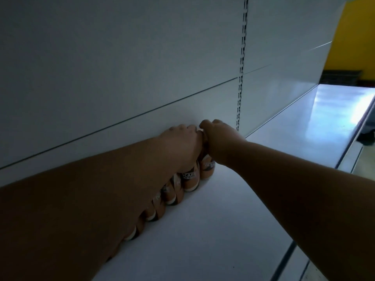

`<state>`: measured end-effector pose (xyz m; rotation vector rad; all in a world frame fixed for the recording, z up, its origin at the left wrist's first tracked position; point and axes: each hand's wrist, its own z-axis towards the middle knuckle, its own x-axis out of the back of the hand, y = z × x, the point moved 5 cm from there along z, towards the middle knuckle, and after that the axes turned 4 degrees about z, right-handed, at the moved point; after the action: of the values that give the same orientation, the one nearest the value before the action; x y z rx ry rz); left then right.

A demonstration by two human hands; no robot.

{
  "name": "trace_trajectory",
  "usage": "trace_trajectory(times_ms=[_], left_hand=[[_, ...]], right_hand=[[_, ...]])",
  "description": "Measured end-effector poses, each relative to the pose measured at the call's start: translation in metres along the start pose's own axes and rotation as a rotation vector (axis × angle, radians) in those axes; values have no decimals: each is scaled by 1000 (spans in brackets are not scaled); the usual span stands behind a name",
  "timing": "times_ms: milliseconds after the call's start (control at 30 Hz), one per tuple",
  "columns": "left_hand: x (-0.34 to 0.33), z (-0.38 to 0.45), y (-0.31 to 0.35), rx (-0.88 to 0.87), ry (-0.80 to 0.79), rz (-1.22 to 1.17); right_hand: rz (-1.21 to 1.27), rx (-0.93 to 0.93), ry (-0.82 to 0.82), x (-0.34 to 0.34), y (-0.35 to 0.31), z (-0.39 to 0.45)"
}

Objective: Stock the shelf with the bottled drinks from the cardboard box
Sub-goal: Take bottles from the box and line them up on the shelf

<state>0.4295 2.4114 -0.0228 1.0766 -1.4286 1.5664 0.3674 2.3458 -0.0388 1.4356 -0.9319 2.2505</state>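
Observation:
A row of brown-and-cream bottled drinks stands on the white shelf against its back panel, mostly hidden under my left forearm. My left hand rests over the tops of the bottles near the row's far end. My right hand is closed around the top of the last bottle at the row's right end, which stands upright on the shelf. The two hands touch each other. The cardboard box is out of view.
The white back panel has a slotted upright just right of my hands. The shelf runs on to the right, with its front edge and the floor beyond. A yellow wall is at the far right.

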Motion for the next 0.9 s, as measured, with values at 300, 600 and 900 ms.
trace_trajectory(times_ms=[300,600,900], left_hand=[[25,-19,11,40,273,90],[65,-93,129,-60,237,-448],[40,-170,377,-412,2,-606]], right_hand=[[39,-67,119,39,3,-27],[-141,-208,202,146,24,-196],[-219,-512,193,174,105,-426]])
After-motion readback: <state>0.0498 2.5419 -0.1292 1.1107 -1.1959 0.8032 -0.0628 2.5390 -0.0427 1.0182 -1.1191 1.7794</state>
